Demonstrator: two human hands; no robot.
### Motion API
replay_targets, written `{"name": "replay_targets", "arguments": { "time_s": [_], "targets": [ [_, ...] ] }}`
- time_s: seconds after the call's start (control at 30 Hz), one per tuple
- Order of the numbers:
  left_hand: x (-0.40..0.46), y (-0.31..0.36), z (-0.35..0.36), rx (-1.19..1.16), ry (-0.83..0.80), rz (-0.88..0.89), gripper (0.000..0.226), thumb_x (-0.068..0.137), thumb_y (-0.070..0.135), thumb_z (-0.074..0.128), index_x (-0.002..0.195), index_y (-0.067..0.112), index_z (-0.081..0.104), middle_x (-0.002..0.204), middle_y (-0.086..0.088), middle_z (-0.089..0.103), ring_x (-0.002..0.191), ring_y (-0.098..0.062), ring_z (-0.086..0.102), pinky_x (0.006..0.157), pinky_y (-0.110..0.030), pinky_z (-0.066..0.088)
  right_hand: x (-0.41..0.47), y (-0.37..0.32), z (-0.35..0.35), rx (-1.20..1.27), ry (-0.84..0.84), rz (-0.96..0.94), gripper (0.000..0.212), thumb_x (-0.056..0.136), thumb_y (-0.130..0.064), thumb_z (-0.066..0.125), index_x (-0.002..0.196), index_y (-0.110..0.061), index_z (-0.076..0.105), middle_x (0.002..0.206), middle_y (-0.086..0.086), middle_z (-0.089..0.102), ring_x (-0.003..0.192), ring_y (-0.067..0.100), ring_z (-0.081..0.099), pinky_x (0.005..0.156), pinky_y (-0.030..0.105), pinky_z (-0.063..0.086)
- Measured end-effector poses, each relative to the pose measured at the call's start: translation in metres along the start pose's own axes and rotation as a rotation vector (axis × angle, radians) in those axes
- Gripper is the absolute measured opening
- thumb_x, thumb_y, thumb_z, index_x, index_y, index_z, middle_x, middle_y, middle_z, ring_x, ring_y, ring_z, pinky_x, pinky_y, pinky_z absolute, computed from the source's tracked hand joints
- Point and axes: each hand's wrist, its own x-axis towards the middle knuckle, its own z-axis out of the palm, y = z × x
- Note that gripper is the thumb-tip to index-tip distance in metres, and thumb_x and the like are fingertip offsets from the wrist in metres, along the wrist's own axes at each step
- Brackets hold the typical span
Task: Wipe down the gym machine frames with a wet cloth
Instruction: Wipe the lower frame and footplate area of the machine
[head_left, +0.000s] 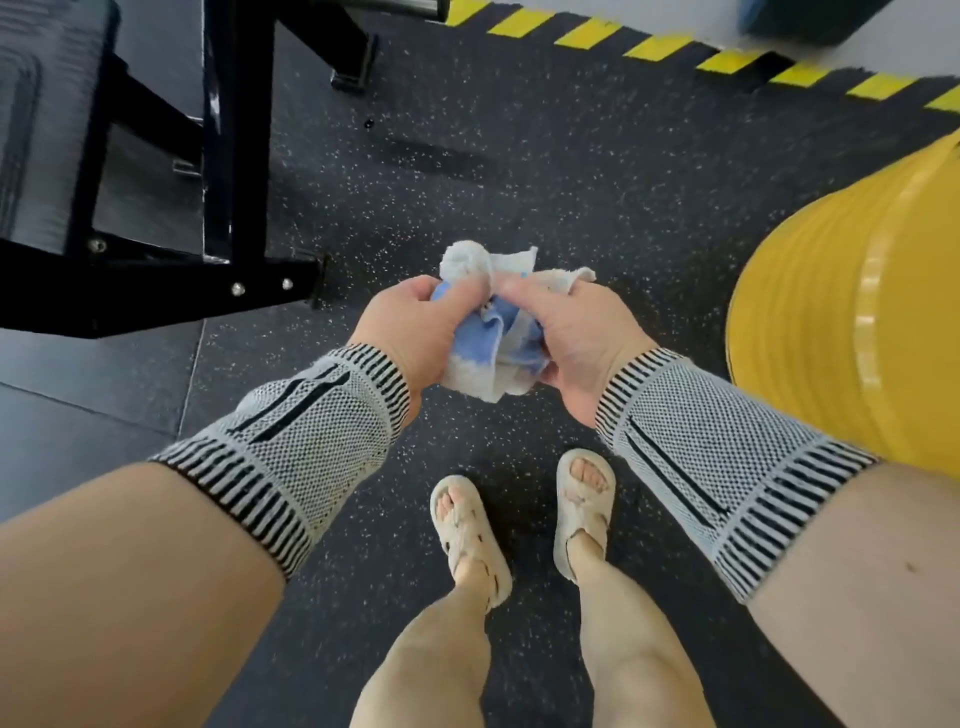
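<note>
A white and blue cloth (498, 327) is bunched between both hands at the middle of the view, above the floor. My left hand (410, 332) grips its left side with curled fingers. My right hand (576, 338) grips its right side, thumb on top. White ends of the cloth stick out above the hands. The black gym machine frame (234, 156) stands to the left, with an upright post and a low base bar (156, 296) carrying bolts. Neither hand touches the frame.
A yellow ribbed bucket (852, 312) stands close on the right. The floor is dark speckled rubber (519, 182). A yellow and black hazard stripe (660, 44) runs along the far edge. My feet in pale sandals (519, 525) stand below the hands.
</note>
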Motion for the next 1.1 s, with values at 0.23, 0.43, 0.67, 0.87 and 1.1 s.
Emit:
{"name": "replay_targets", "arguments": {
  "time_s": [0.23, 0.43, 0.67, 0.87, 1.1],
  "targets": [
    [-0.06, -0.01, -0.009, 0.066, -0.131, 0.087, 0.02, 0.085, 0.02, 0.072, 0.103, 0.015, 0.064, 0.099, -0.007, 0.072, 0.084, -0.021, 0.071, 0.073, -0.038, 0.059, -0.061, 0.029, 0.0, -0.069, 0.288, -0.148, 0.038, 0.059, -0.032, 0.063, 0.088, -0.008, 0.061, 0.102, 0.021, 0.067, 0.096, 0.041, 0.065, 0.079, 0.059, 0.053],
    [-0.135, -0.012, -0.031, 0.183, -0.087, 0.22, 0.005, 0.093, 0.02, 0.06, 0.093, 0.019, 0.065, 0.094, -0.007, 0.069, 0.078, -0.018, 0.064, 0.065, -0.029, 0.053, -0.143, 0.048, 0.017, 0.049, 0.349, -0.237, 0.015, 0.086, -0.022, 0.058, 0.072, -0.016, 0.054, 0.095, 0.019, 0.064, 0.102, 0.041, 0.062, 0.085, 0.056, 0.052],
    [-0.235, -0.005, -0.049, 0.09, -0.121, 0.246, 0.019, 0.091, 0.025, 0.062, 0.103, 0.01, 0.064, 0.09, -0.005, 0.067, 0.069, -0.013, 0.06, 0.046, -0.017, 0.044, -0.245, 0.048, 0.019, 0.04, 0.338, -0.262, 0.023, 0.085, -0.019, 0.061, 0.068, -0.017, 0.046, 0.077, 0.009, 0.055, 0.086, 0.034, 0.063, 0.084, 0.052, 0.054],
    [-0.311, 0.007, -0.051, 0.208, -0.073, 0.305, 0.025, 0.091, 0.024, 0.062, 0.104, 0.003, 0.062, 0.093, -0.012, 0.066, 0.08, -0.021, 0.061, 0.069, -0.034, 0.05, -0.314, 0.041, 0.023, -0.211, 0.505, -0.274, 0.046, 0.084, -0.025, 0.063, 0.122, -0.004, 0.047, 0.115, 0.014, 0.056, 0.106, 0.033, 0.057, 0.09, 0.041, 0.049],
    [-0.397, 0.016, -0.042, 0.137, 0.077, 0.368, 0.041, 0.069, 0.044, 0.068, 0.089, 0.008, 0.061, 0.083, -0.014, 0.062, 0.076, -0.027, 0.06, 0.071, -0.043, 0.052, -0.411, 0.027, 0.026, -0.333, 0.289, -0.699, 0.027, 0.08, -0.035, 0.07, 0.103, -0.023, 0.061, 0.111, -0.004, 0.061, 0.095, 0.01, 0.058, 0.085, 0.026, 0.047]
  ]
}}
